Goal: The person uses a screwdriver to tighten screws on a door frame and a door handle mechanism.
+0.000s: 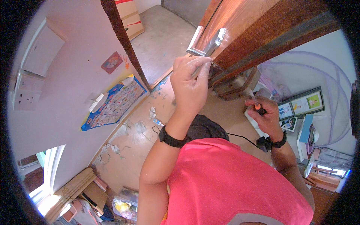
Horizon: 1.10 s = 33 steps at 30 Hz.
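- Two bare hands show in the head view, the left hand (190,80) raised to the edge of a brown wooden door (262,33), the right hand (267,114) lower and apart from it
- Left thumb and forefinger are brought together just below the silver door handle (214,43), seemingly to work close against the edge; whether anything small is clamped between them I cannot tell
- Right fingers are closed around the orange and black grip of a screwdriver (258,107), its thin shaft pointing up and away from the palm, probably so that the tip stays free
- The door stands with its edge turned toward the person, which likely gives both hands access to the handle's side
- Behind the right hand, a picture frame (318,108) leans at a tilt, presumably propped for support
- Pale scraps (115,149) lie scattered on the floor (131,163), left of the person, with no evident order
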{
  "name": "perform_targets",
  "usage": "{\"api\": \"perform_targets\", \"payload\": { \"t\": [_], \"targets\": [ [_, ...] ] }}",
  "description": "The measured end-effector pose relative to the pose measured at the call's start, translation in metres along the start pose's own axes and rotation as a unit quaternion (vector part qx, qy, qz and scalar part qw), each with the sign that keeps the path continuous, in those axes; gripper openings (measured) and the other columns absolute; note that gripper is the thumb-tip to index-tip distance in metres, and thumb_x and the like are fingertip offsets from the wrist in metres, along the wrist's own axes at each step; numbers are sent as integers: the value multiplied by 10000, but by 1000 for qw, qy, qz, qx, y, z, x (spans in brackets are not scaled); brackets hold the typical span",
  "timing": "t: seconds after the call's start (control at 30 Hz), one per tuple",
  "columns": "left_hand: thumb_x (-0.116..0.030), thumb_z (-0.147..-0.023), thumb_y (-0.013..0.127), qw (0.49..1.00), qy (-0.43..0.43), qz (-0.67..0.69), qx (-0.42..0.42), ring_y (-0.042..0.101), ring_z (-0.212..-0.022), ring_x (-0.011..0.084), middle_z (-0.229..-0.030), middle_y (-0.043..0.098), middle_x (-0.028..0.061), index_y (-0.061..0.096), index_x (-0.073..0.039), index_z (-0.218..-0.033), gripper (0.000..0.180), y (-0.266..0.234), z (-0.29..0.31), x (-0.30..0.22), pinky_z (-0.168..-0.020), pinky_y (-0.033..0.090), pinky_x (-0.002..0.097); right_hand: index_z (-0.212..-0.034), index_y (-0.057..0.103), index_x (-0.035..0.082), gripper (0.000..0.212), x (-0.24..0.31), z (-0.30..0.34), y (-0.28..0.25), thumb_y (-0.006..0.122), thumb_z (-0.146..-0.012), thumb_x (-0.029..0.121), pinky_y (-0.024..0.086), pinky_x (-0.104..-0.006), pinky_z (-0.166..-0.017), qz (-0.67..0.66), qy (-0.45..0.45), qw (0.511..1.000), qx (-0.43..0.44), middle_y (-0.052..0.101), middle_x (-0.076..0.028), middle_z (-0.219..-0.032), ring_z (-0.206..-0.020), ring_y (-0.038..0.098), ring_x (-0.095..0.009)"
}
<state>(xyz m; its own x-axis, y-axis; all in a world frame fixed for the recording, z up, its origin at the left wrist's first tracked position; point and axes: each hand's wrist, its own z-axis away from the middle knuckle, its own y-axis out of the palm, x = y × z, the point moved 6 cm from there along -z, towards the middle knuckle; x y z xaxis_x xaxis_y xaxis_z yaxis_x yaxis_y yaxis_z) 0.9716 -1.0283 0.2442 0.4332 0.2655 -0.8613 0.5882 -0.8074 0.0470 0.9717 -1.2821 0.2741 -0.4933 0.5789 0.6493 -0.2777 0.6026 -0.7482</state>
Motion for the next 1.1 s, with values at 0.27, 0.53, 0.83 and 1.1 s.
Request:
{"api": "perform_targets", "payload": {
  "t": [0.27,0.53,0.83,1.1],
  "targets": [
    [-84,-799,713,999,-24,19,15,555,-797,134,-881,666,47,719,-87,-903,104,6,12,-6,-663,404,247,-1233,529,62,469,68,2,-13,656,-782,67,480,-366,-719,49,24,996,69,596,-178,-1031,-818,598,-319],
    [-33,-740,722,991,-122,52,-7,559,-837,220,-828,674,81,714,-46,-840,101,22,26,-1,-797,427,323,-1131,597,9,349,117,6,-53,602,-782,18,484,-390,-711,298,-89,950,24,623,-164,-945,-830,604,-341],
    [-71,-748,745,998,-46,42,15,557,-774,134,-873,659,45,725,-86,-910,164,30,35,0,-668,412,254,-1037,631,19,273,148,-8,-63,670,-768,44,488,-386,-690,419,-147,896,-7,624,-133,-937,-806,606,-317],
    [-27,-720,734,994,-88,58,-4,566,-847,230,-845,678,88,721,-45,-860,142,27,32,-4,-792,436,329,-1013,637,17,274,163,-21,-58,680,-743,36,487,-395,-635,446,-140,884,16,625,-119,-900,-749,601,-312]
  ]
}}
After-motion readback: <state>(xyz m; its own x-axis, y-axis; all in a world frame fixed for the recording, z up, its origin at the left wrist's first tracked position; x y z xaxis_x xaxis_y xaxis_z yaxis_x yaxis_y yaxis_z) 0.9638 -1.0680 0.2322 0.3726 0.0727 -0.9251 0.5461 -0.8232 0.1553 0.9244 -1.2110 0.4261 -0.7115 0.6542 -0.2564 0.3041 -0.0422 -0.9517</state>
